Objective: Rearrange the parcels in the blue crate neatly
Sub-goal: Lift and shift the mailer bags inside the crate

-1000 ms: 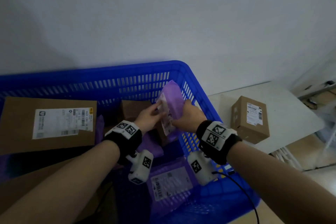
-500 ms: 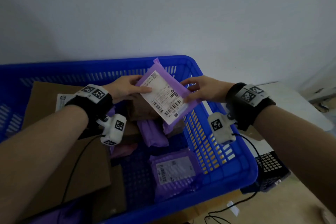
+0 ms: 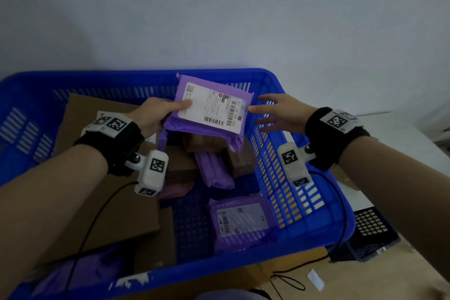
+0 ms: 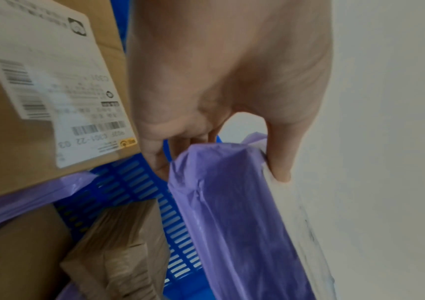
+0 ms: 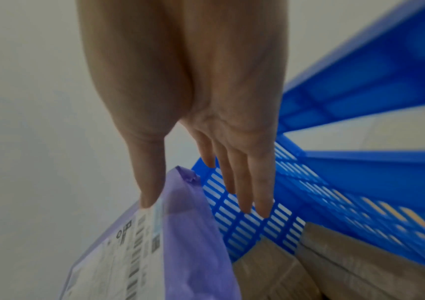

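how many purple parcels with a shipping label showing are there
2. One purple parcel is held up over the blue crate by the left hand; another lies flat on the crate floor near the front right. Other purple bags show no label; more may be hidden.

Head view looks down into the crate (image 3: 316, 234); both wrist views, close along the fingers, share its purple parcel (image 3: 211, 107).

A plain pale wall (image 3: 219, 12) fills the far side, dim and bluish, with a soft shadow darkening its left part. At the right stands a white tabletop (image 3: 414, 143). Below it, near right, a dark perforated crate (image 3: 372, 229) sits on the tan floor (image 3: 365, 280), where a black cable (image 3: 289, 280) loops beside a white paper scrap (image 3: 315, 279).
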The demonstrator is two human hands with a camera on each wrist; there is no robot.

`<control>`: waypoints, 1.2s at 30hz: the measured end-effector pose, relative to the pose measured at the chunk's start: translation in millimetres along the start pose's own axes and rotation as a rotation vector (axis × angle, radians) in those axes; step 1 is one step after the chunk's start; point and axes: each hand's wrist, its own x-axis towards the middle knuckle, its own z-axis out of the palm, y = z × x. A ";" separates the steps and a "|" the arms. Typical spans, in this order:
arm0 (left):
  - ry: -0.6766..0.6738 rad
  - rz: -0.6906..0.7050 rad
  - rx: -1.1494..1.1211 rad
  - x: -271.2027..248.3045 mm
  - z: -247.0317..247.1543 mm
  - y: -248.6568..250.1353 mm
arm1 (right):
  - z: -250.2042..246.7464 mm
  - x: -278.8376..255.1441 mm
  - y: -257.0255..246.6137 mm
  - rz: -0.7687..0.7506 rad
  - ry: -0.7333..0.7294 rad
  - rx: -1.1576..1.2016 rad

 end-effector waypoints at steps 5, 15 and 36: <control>0.033 -0.036 0.004 -8.5 4.2 -13.6 | 19.4 2.0 13.9 -0.013 -0.078 0.119; -0.132 -0.319 0.182 -24.5 28.3 -48.2 | 20.5 0.9 51.4 0.260 -0.061 -0.031; -0.393 -0.668 0.265 -18.1 63.0 -125.8 | 48.1 13.7 97.9 0.605 -0.135 -0.706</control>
